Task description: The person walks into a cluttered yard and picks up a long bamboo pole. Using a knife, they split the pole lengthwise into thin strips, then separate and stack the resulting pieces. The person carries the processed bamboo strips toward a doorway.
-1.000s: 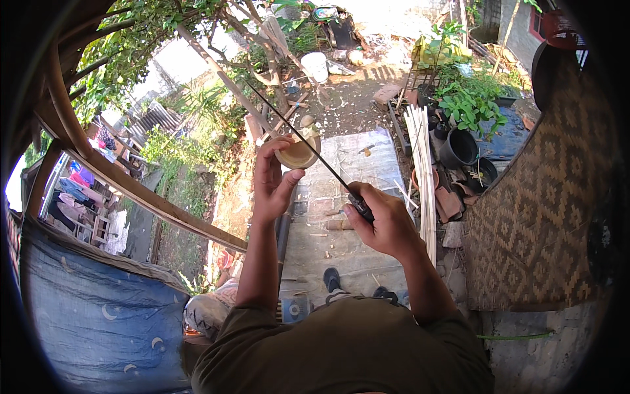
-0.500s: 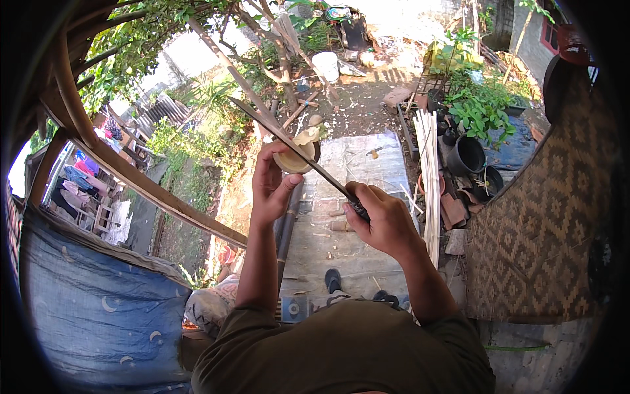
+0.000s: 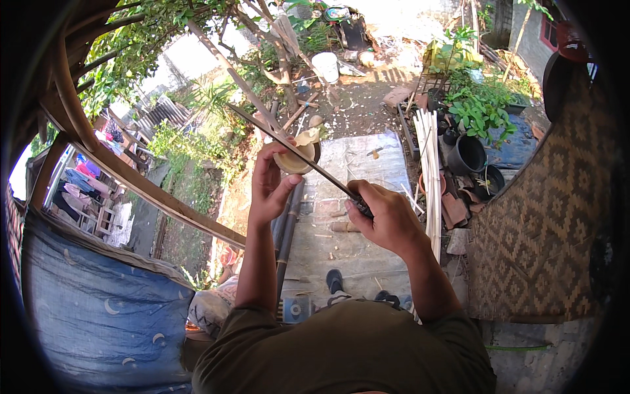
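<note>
The left hand was closed around a short, pale, round bamboo section, held upright at chest height. The right hand gripped a long dark-bladed knife, its long axis running up-left across the section's top rim.

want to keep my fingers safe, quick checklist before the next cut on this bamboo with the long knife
1. Right hand closed firmly round the knife handle: ok.
2. Long blade lies across the top end of the bamboo piece: ok.
3. Left hand has a grip on the bamboo just under the cut end, thumb and fingertips close to the blade: not ok.
4. Blade bitten into the bamboo or only resting on it: cannot tell.
5. Feet stand below the work, beside the bamboo poles on the ground: ok, though they are straight under the blade's path.
</note>
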`<state>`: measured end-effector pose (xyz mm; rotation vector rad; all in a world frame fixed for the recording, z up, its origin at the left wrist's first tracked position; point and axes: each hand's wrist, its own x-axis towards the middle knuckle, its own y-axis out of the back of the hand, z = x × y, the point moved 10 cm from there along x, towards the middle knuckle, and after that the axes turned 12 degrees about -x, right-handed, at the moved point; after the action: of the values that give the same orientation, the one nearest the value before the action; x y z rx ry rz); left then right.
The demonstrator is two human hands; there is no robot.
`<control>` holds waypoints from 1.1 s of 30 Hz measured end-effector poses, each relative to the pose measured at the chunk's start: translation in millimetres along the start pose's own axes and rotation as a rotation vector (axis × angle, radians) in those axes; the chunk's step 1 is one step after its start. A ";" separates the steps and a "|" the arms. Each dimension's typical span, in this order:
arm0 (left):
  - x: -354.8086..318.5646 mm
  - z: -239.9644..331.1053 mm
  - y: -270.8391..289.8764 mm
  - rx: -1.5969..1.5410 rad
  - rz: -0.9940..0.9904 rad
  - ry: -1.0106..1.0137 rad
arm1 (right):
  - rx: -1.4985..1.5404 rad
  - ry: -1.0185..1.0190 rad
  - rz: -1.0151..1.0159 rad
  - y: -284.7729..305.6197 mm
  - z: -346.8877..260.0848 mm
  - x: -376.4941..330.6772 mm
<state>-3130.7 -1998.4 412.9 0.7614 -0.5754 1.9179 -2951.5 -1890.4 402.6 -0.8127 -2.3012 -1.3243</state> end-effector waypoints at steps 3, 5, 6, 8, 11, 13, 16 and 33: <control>2.7 -4.4 -3.7 0.014 -0.001 -0.004 | -0.001 -0.010 0.015 2.4 2.4 -1.6; 4.0 -7.0 -3.9 0.022 0.002 0.010 | 0.001 -0.007 0.024 5.0 3.5 -2.7; 4.7 -8.9 -3.9 0.025 0.003 0.016 | 0.001 -0.007 0.029 6.2 4.3 -3.3; 8.2 -9.0 -4.8 0.037 -0.013 0.013 | 0.022 -0.013 0.047 7.3 6.3 -4.5; 16.9 -9.9 -11.0 0.056 -0.055 0.008 | 0.090 -0.065 0.058 11.6 9.0 -9.3; 23.2 -12.6 -16.2 0.081 -0.088 0.001 | 0.159 -0.106 0.086 14.0 11.1 -17.3; 32.4 -20.6 -24.3 0.107 -0.126 0.003 | 0.263 -0.166 0.142 15.4 13.8 -33.4; 45.0 -35.0 -58.7 0.044 -0.119 0.045 | 0.238 -0.164 0.252 8.5 2.3 -54.1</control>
<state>-3102.6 -1922.5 425.0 0.7619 -0.4517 1.8380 -2904.5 -1901.1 376.5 -1.1194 -2.3262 -0.8869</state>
